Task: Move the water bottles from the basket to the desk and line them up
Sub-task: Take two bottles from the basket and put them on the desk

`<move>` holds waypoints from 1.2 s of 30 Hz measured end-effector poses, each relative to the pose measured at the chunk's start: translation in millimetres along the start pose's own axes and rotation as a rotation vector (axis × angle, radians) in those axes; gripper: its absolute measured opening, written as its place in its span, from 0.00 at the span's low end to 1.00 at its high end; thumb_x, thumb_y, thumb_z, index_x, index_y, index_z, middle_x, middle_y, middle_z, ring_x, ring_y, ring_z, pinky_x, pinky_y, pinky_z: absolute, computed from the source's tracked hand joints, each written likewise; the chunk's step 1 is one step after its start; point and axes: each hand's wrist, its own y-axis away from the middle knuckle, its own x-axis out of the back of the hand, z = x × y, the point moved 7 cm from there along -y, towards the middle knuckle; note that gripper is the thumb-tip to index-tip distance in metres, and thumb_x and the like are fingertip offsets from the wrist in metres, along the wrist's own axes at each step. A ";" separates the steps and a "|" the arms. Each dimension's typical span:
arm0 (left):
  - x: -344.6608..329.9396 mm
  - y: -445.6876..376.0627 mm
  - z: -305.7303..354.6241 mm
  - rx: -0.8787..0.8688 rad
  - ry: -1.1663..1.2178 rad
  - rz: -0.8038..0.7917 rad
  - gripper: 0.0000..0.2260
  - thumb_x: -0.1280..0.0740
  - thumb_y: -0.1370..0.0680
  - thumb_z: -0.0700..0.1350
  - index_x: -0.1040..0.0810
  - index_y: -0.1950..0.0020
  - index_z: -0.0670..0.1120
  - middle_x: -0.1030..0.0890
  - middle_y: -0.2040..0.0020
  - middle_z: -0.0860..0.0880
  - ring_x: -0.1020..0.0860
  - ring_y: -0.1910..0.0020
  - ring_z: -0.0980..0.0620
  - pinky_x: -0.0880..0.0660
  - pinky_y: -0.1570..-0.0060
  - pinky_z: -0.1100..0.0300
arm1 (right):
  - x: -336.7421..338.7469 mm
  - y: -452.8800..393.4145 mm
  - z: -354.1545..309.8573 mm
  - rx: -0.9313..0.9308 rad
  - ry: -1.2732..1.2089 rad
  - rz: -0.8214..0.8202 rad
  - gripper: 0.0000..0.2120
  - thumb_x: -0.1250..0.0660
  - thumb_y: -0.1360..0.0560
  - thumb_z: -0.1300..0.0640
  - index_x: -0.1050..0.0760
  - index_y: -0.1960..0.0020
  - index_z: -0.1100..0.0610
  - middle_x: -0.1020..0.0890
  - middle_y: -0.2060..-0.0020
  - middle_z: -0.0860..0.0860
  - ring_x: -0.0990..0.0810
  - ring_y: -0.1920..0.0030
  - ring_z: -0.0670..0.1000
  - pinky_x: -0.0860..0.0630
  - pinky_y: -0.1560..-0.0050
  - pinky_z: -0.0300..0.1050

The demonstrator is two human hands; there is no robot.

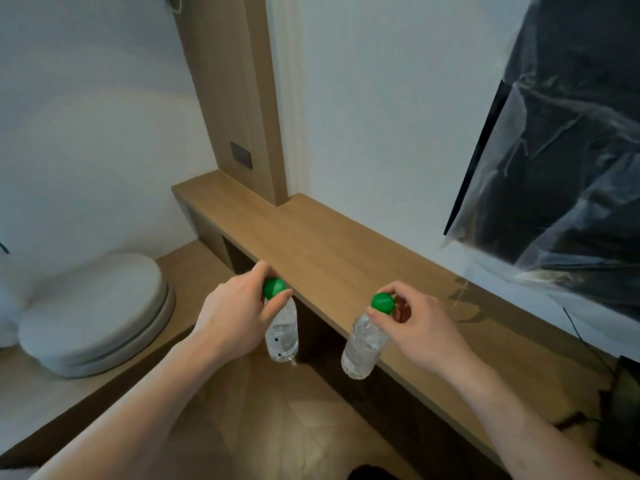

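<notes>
L hand pinches left bottle by green cap, hanging at desk edge, 9 o'clock of right bottle; R hand pinches that one's cap, bottle over desk edge, tilted

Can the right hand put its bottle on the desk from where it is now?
Probably yes. The right hand holds its bottle by the green cap at the desk's front edge, and the wood beside it is bare.
</notes>
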 end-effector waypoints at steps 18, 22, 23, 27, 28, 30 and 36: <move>-80.9 -258.0 -122.4 -0.076 -0.063 -0.129 0.16 0.42 0.21 0.70 0.32 0.43 0.61 0.20 0.55 0.59 0.20 0.59 0.58 0.18 0.60 0.55 | -54.8 -235.3 47.2 -0.191 -0.027 0.054 0.07 0.26 0.21 0.43 0.23 0.47 0.41 0.22 0.60 0.41 0.25 0.62 0.40 0.30 0.64 0.34; -99.8 -314.7 -143.3 -0.086 -0.089 -0.142 0.14 0.41 0.20 0.69 0.33 0.43 0.61 0.21 0.57 0.59 0.21 0.61 0.58 0.19 0.60 0.57 | -70.2 -296.2 63.4 -0.236 -0.027 0.024 0.08 0.26 0.21 0.42 0.24 0.46 0.39 0.19 0.54 0.40 0.21 0.56 0.42 0.26 0.59 0.36; -105.6 -328.6 -150.0 -0.088 -0.092 -0.151 0.14 0.41 0.20 0.68 0.33 0.43 0.60 0.21 0.57 0.59 0.22 0.61 0.58 0.19 0.60 0.56 | -72.2 -310.6 66.4 -0.244 -0.021 0.028 0.08 0.27 0.21 0.42 0.24 0.46 0.40 0.19 0.55 0.41 0.21 0.57 0.42 0.26 0.59 0.37; -132.3 -385.2 -180.1 -0.077 -0.110 -0.193 0.13 0.41 0.19 0.68 0.34 0.44 0.61 0.20 0.56 0.58 0.21 0.60 0.56 0.19 0.60 0.52 | -79.7 -362.0 76.3 -0.287 -0.002 0.046 0.07 0.27 0.20 0.43 0.24 0.46 0.42 0.21 0.58 0.42 0.23 0.60 0.43 0.30 0.62 0.37; -138.1 -400.4 -186.3 -0.079 -0.114 -0.203 0.13 0.41 0.19 0.68 0.33 0.44 0.61 0.20 0.56 0.58 0.21 0.61 0.56 0.18 0.60 0.52 | -81.8 -374.8 79.1 -0.298 0.012 0.056 0.07 0.28 0.20 0.43 0.24 0.47 0.42 0.21 0.59 0.42 0.23 0.60 0.43 0.31 0.62 0.37; -148.8 -431.0 -198.7 -0.089 -0.114 -0.225 0.13 0.40 0.19 0.67 0.33 0.44 0.60 0.21 0.56 0.58 0.21 0.61 0.56 0.19 0.60 0.53 | -87.6 -399.0 86.1 -0.327 0.036 0.078 0.08 0.28 0.21 0.42 0.24 0.47 0.42 0.21 0.60 0.43 0.24 0.60 0.44 0.32 0.63 0.39; -185.0 -515.9 -221.0 -0.209 -0.176 -0.326 0.14 0.39 0.18 0.66 0.31 0.41 0.57 0.18 0.51 0.54 0.20 0.57 0.51 0.23 0.60 0.53 | -110.5 -466.3 97.4 -0.414 0.106 0.199 0.10 0.27 0.22 0.42 0.23 0.46 0.46 0.22 0.64 0.44 0.23 0.57 0.49 0.31 0.59 0.47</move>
